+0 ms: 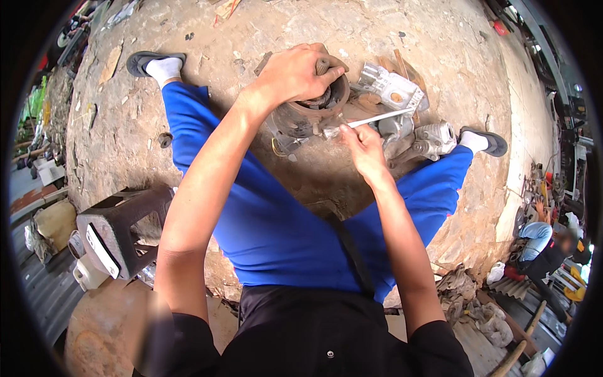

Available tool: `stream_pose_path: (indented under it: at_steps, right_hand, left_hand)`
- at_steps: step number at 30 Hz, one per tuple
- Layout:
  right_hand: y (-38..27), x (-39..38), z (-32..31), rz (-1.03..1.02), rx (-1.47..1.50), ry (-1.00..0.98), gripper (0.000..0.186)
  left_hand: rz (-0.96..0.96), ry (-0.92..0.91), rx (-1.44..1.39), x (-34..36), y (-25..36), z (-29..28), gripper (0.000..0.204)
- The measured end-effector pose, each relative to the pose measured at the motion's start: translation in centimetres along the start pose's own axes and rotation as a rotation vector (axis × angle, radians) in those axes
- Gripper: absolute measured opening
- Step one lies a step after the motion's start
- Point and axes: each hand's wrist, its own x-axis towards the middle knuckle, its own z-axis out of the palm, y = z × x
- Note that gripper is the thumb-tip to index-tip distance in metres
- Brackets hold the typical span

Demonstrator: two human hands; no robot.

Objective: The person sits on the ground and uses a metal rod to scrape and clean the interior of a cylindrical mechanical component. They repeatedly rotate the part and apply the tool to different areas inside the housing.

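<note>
A rough, stony floor point(264, 182) is straddled by a person's outstretched legs, clad in blue trousers point(282, 226) below a black shirt point(301, 327). Past the floor's right edge, another person in a dark top and light-blue trousers point(536, 231) is seen among workshop clutter. At the floor's left edge, a dark stool point(116, 232) is tipped on its side.

Between the feet, toward the floor's far edge, a round, rust-brown metal housing point(295, 122) is set down with its open rim facing up. Just beside it, on the side of the floor's right edge, a blocky silver casting point(386, 85) and a smaller grey cylindrical casting point(436, 135) are clustered. Dark sandals are worn over white socks, the left one point(139, 63) planted toward the floor's far left corner, the right one point(495, 143) near its right edge.

Over the housing, a ridged shaft point(322, 66) is grasped by the left hand point(298, 72), its end left showing beside the thumb. A slender pale rod point(380, 117) is pinched in the right hand's point(365, 151) grip, next to the housing's rim; its exact kind cannot be told. Near the left knee, a small dark ring point(165, 139) is left on the floor.
</note>
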Motion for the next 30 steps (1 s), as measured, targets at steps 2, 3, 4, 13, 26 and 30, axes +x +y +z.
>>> stream_pose_path:
  at_steps: [2, 3, 4, 13, 26, 30]
  right_hand:
    - [0.0, -0.6, 0.2, -0.067, -0.187, 0.065, 0.025]
    - [0.0, -0.9, 0.4, -0.101, -0.277, 0.093, 0.024]
    - [0.2, -1.1, 0.4, -0.167, -0.324, 0.139, 0.02]
    - [-0.9, -3.8, 1.4, -0.513, -0.593, 0.093, 0.014]
    - [1.5, -6.1, 2.6, -0.754, -1.173, 0.129, 0.033]
    - [4.4, -8.6, 4.3, -0.62, -1.01, 0.046, 0.031]
  left_hand:
    - [-0.018, -0.008, 0.012, 0.1, 0.4, 0.0, 0.035]
    - [-0.016, -0.002, 0.019, 0.2, 0.4, 0.1, 0.036]
    - [-0.014, 0.003, 0.026, 0.5, 0.5, 0.3, 0.038]
    - [0.005, 0.011, 0.1, 1.4, 0.3, 2.0, 0.053]
    - [-0.064, -0.02, 0.162, 0.9, 1.6, 2.0, 0.036]
    - [-0.056, 0.006, 0.187, 1.2, 1.6, 2.6, 0.038]
